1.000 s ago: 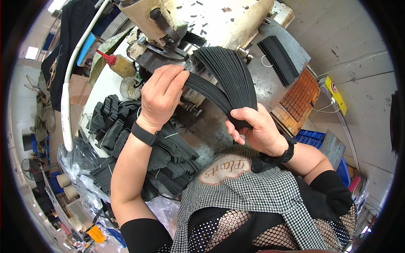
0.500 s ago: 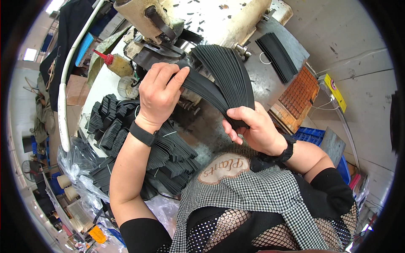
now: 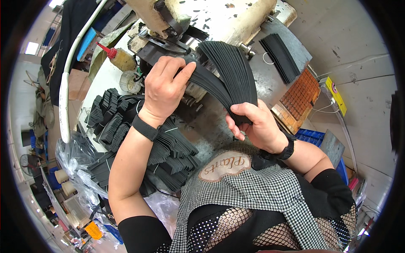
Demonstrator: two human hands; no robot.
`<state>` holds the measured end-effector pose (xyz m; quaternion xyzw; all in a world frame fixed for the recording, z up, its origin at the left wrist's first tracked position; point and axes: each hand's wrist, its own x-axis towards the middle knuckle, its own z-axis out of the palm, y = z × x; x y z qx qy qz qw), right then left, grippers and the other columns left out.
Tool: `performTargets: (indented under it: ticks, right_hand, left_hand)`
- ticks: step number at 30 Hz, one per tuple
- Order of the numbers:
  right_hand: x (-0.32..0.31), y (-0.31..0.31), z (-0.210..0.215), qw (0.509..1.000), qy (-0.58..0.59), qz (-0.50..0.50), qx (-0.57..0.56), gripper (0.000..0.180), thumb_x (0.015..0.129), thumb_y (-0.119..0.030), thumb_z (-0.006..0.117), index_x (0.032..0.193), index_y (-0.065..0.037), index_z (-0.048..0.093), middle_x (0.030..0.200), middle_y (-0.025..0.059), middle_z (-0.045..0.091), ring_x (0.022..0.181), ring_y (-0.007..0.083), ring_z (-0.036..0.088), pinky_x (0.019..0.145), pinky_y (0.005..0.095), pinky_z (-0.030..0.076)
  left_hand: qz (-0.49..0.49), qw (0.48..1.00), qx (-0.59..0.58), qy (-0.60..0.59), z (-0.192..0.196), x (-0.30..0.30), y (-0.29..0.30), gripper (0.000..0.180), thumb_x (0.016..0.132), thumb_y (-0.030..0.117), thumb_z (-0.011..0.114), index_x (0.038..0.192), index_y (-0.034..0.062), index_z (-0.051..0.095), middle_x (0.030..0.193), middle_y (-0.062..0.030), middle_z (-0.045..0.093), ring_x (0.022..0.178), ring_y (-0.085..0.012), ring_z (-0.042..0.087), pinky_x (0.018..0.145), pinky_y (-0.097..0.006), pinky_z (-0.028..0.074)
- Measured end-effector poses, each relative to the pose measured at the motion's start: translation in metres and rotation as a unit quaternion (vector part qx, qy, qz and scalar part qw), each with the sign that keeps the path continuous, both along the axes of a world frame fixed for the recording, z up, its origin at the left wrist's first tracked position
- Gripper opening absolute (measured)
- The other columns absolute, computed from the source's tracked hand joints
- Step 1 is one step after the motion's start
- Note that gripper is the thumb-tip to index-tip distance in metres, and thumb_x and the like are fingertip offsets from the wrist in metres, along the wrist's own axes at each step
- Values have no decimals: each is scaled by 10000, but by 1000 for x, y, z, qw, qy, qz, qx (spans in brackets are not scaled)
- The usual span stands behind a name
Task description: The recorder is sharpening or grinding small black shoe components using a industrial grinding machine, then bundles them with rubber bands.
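My right hand (image 3: 265,130) is closed around the lower end of a fanned stack of black strips (image 3: 232,69), thumb on top. A few strips (image 3: 211,86) split off from the stack and curve left to my left hand (image 3: 165,86). That hand pinches their far end between thumb and fingers, close to the dark metal plate (image 3: 158,52) of a worn, cream-coloured machine (image 3: 154,14). The fan's upper end spreads out beside the machine's metal parts. My left fingertips partly hide the end of the pinched strips.
Tied bundles of black strips (image 3: 168,145) are heaped at left, below my left forearm. A red-tipped bottle (image 3: 120,58) stands behind them. Another strip bundle (image 3: 279,57) lies on the metal table at right, near a brown gridded board (image 3: 300,95). A blue crate (image 3: 310,135) sits lower right.
The view has shifted slightly, moving the machine a little right in the picture. Both hands keep nearly the same hold on the strips.
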<state>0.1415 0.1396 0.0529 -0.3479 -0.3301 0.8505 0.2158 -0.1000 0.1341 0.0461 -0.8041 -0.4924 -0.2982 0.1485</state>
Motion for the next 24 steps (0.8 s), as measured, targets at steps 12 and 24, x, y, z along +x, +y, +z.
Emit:
performTargets:
  ticks: [12, 24]
  right_hand:
    - [-1, 1, -1, 1000, 0, -4, -8, 198, 893, -169, 500, 898, 20, 560, 688, 82, 603, 504, 120, 534, 419, 222, 410]
    - [-1, 0, -2, 1000, 7, 1, -4, 201, 897, -167, 499, 900, 24, 563, 694, 90, 613, 510, 125, 543, 417, 226, 418]
  left_hand:
    - [1, 1000, 14, 8, -3, 0, 1, 508, 554, -94, 603, 1039, 43, 666, 888, -87, 569, 834, -276, 560, 704, -369, 490]
    - [21, 999, 34, 4, -5, -1, -1, 373, 577, -61, 630, 942, 11, 663, 879, -90, 582, 810, -270, 577, 690, -357, 515]
